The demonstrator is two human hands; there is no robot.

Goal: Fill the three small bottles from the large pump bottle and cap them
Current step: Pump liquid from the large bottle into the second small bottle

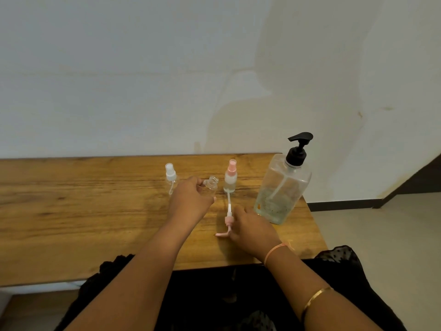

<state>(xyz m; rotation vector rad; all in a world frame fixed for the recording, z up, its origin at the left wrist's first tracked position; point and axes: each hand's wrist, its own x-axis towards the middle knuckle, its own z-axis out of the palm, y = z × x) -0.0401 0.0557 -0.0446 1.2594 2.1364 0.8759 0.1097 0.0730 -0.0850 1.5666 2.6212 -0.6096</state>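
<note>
The left hand [188, 201] reached over the wooden table [71, 199] and gripped the open small bottle [211, 184] low on its clear body. Its fingers [197, 182] curled against the bottle's left side and the thumb lay under the near side. The uncapped neck stood clear of the hand and tipped slightly to the right and away.

Just left of that hand stood the white-capped small bottle [170, 176], upright, its dip tube showing through the clear wall. Just right of the open bottle stood the pink-capped small bottle [230, 179], also upright and apart from both hands.

A loose pink pump cap [228, 219] lay flat on the table nearer the person. Its thin tube pointed away toward the foot of the pink-capped bottle, and its nozzle stuck out to the left at the near end. The right hand [253, 229] rested palm down just right of it. Its fingers were bent downward and their left edge touched the pump's pink collar. Whether they pinched the cap or only lay against it could not be told.

The large pump bottle [284, 187], clear with a black pump head, stood at the table's right end, just beyond the right hand and untouched. A pink thread band [274, 250] circled the right wrist.
</note>
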